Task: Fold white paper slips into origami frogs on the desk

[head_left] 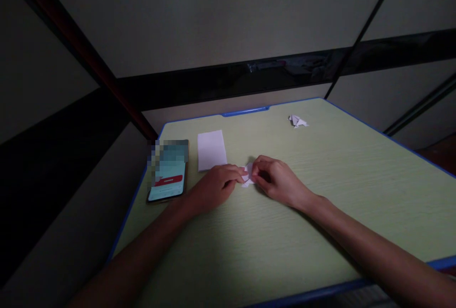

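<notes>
A small folded piece of white paper (248,175) lies on the pale green table (320,194) between my two hands. My left hand (216,186) rests on the table at the paper's left side, fingers curled and pinching its edge. My right hand (276,180) is at the paper's right side, its fingers also closed on the paper. Most of the paper is hidden by my fingers.
A flat white sheet (211,150) lies just beyond my left hand. A phone (168,171) with a lit screen sits at the table's left edge. A finished folded paper figure (297,121) stands at the far right. The table has a blue rim (245,110).
</notes>
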The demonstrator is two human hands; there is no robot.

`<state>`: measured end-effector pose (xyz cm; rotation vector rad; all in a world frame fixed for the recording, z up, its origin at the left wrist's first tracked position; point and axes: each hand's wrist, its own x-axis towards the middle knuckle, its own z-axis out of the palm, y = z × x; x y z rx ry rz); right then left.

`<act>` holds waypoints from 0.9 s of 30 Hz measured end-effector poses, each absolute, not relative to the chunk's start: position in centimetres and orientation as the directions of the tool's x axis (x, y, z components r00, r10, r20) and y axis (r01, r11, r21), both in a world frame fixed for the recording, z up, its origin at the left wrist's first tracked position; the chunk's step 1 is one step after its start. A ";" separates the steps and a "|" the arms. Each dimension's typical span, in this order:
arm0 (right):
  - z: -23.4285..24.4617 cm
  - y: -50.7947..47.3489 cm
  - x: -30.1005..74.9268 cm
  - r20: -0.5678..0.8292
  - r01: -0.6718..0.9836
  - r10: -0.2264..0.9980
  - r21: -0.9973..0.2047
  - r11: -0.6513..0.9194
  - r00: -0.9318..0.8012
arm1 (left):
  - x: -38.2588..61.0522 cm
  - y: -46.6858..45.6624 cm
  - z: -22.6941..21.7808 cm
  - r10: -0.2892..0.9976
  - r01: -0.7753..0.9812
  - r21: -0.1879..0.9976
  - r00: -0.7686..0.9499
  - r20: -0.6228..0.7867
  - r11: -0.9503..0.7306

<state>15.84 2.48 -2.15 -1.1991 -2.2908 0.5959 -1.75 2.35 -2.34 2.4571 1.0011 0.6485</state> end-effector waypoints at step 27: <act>-2.3 2.1 15.2 0.231 0.739 0.877 -0.472 0.480 -0.421 | -2.6 2.0 -2.2 0.633 0.579 0.298 0.763 0.128 -0.759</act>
